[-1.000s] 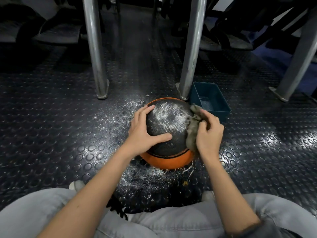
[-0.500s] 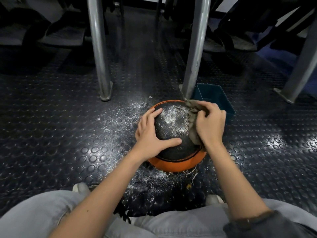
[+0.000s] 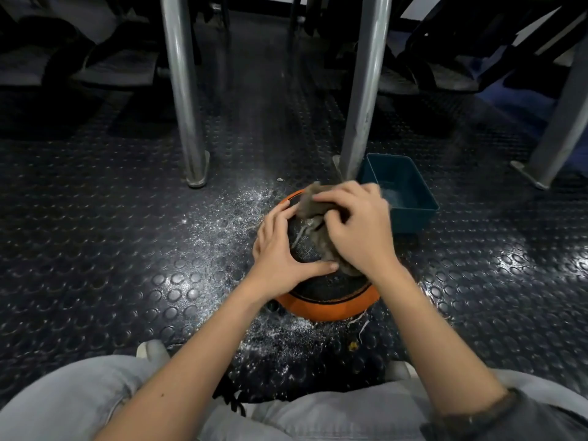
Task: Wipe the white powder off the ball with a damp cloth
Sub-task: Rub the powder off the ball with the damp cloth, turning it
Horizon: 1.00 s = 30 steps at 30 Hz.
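From the head camera, the ball (image 3: 327, 300) sits on the studded floor (image 3: 127, 249), about midway across it, between the person's knees and the foot of a metal leg (image 3: 362, 106). A blue tub (image 3: 410, 192) stands just beside the ball on its far right.

The left hand (image 3: 280, 249) lies flat on the ball's left side, fingers spread and thumb stretched along the near curve, bracing it. The right hand (image 3: 356, 227) is blurred. Its fingers are curled round a bunched grey cloth (image 3: 313, 205), which it presses on the ball's top.

To wipe well, I would press firmly with the left hand so the ball cannot roll. I would sweep the cloth in one direction, away from the loose powder (image 3: 229, 214) on the floor. Then I would turn the ball to reach the hidden underside, and refold the cloth to a clean face.
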### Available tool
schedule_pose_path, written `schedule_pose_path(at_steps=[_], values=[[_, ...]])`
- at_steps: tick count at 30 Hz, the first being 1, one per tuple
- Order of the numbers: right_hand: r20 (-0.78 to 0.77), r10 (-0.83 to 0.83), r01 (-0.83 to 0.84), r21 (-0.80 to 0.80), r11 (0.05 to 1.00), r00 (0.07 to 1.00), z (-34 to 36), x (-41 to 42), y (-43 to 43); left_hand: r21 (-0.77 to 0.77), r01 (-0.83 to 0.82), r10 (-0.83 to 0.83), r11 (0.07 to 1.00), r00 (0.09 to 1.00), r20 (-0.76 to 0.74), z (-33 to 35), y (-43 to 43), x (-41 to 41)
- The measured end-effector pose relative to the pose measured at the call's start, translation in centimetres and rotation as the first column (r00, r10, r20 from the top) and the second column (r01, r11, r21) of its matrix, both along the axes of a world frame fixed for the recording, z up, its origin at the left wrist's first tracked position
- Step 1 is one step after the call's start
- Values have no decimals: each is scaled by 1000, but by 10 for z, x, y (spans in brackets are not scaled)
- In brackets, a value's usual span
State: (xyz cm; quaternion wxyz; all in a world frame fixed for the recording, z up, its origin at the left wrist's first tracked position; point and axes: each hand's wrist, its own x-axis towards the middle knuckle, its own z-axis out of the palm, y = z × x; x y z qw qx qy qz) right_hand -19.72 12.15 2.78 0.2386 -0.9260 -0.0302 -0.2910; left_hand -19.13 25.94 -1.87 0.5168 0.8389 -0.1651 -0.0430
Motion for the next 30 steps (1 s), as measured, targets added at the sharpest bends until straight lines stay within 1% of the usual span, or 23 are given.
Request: schedule_pose_path(at_steps=[1,2,4,6,7,9,10,11,13,14,15,16,17,18,19,20,21,22,24,26,27,29,30], values=[[-6,53,-54,-48,997,999,2,4,-2,-9,-2,2,1000,1000,-3,1,0,0],[-8,38,-39,-47,998,999,0,9,-9,-7,0,0,1000,1000,-6,0,0,0],[-32,-79,83,132,988,996,-4,19,-33,7,6,-6,1000,1000,-3,4,-1,-1],[-136,-179,218,385,897,974,-10,19,-55,33,13,-13,999,1000,-10,7,-4,-3],[-170,-225,279,465,840,959,-14,15,-59,39,12,-12,999,1000,-10,7,-5,-3],[-156,-319,350,564,748,935,-25,1,-47,35,-3,3,999,1000,2,6,-5,-3],[-114,-370,365,580,729,922,-30,-10,-34,24,-14,14,1000,1000,14,5,-5,-3],[-48,-406,358,574,737,913,-36,-22,-18,9,-24,24,1000,999,22,3,-4,-3],[131,-387,275,504,819,913,-45,-42,3,-22,-31,31,999,999,19,1,-1,-2],[186,-357,244,451,859,915,-47,-45,5,-30,-26,27,999,1000,8,1,0,-1],[184,-348,236,450,861,919,-48,-43,-3,-34,-19,18,999,1000,-6,2,1,-1],[123,-377,265,517,814,918,-48,-35,-15,-35,-9,8,999,1000,-19,2,1,0],[18,-405,301,640,707,914,-46,-26,-28,-38,-7,6,999,1000,-28,2,2,0],[-102,-411,335,766,548,906,-47,-18,-40,-40,-9,8,999,999,-32,3,2,0],[-214,-405,378,842,385,889,-50,-14,-51,-37,-11,10,999,999,-32,3,1,0],[-297,-411,436,848,302,862,-54,-14,-54,-29,-15,15,999,999,-29,4,1,0],[-322,-430,474,822,315,843,-57,-17,-51,-23,-20,20,1000,999,-26,3,0,0],[-285,-468,484,785,388,837,-59,-22,-41,-21,-27,26,999,999,-21,3,-1,-1],[-72,-512,420,676,606,856,-57,-36,-12,-29,-43,43,999,999,-9,1,-1,-1],[142,-430,316,486,815,892,-55,-46,7,-47,-59,60,997,998,6,-1,0,0],[189,-366,269,399,876,911,-51,-44,6,-52,-60,61,997,998,10,-1,0,1],[172,-315,245,334,910,933,-47,-32,-12,-43,-50,50,998,999,-1,0,1,1],[126,-324,256,381,889,938,-44,-25,-23,-32,-45,45,998,999,-7,1,0,0]])
